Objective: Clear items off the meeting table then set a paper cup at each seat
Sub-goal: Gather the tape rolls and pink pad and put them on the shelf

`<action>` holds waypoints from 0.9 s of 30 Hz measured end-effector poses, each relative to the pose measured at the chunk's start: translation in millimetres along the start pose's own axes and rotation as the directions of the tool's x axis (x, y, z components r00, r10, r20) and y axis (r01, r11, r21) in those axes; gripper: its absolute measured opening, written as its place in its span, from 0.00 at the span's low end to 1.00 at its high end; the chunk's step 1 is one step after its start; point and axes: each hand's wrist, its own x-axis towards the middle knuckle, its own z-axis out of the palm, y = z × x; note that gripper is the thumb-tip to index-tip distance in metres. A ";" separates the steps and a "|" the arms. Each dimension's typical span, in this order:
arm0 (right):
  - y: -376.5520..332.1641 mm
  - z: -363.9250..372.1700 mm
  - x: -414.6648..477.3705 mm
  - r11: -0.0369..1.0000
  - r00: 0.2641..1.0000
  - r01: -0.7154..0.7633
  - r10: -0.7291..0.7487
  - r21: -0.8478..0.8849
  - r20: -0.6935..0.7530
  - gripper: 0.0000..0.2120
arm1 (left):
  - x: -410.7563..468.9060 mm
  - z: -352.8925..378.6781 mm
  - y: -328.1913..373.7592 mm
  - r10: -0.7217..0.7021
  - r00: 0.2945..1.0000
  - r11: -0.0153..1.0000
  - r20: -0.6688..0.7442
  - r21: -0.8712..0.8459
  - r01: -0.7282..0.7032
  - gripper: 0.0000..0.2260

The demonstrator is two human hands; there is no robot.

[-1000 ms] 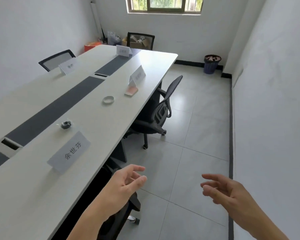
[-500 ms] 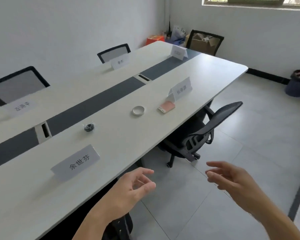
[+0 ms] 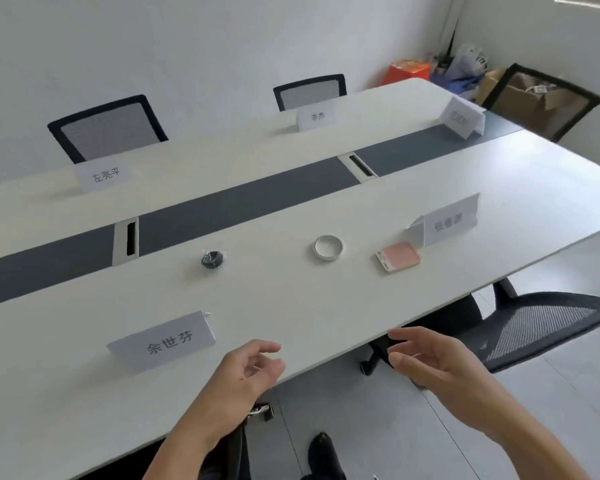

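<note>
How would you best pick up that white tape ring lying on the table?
The tape ring lies flat with its hole facing up, nothing touching it. Come straight down from above and pinch across the rim, or one finger inside the hole and thumb outside the wall. The right hand, open, looks the nearer one.

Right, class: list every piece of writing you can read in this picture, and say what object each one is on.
"余世芬": near name card, by the table's front edge.
"左亮平": name card on the far side, before a mesh chair.
"李添" (roughly; small): second far name card.
Blurred, three characters, first perhaps "张": name card behind the pink notepad.
Unreadable: end name card.
</note>
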 end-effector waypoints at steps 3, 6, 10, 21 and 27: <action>-13.8 -13.0 42.3 1.000 1.000 -0.003 0.003 0.003 -0.006 0.12 | 41.1 -5.0 17.6 0.004 0.999 1.000 0.046 -0.004 -0.004 0.08; -21.4 -19.9 81.6 1.000 1.000 -0.024 0.024 -0.018 0.017 0.12 | 71.7 -18.5 32.4 -0.023 0.999 1.000 0.028 -0.013 0.023 0.09; -32.7 -16.4 139.3 0.998 0.991 -0.041 0.048 -0.052 0.124 0.12 | 110.4 -45.3 41.7 -0.089 0.994 0.994 -0.058 -0.070 0.085 0.08; -75.9 -14.0 298.0 0.994 0.950 0.012 0.023 -0.112 0.313 0.10 | 257.4 -105.4 12.7 -0.250 0.850 0.958 -0.463 0.009 0.286 0.16; -81.9 -1.0 324.8 0.979 0.955 -0.052 0.106 -0.198 0.276 0.10 | 360.4 -143.2 -43.2 -0.224 0.798 0.896 -0.560 0.203 0.395 0.26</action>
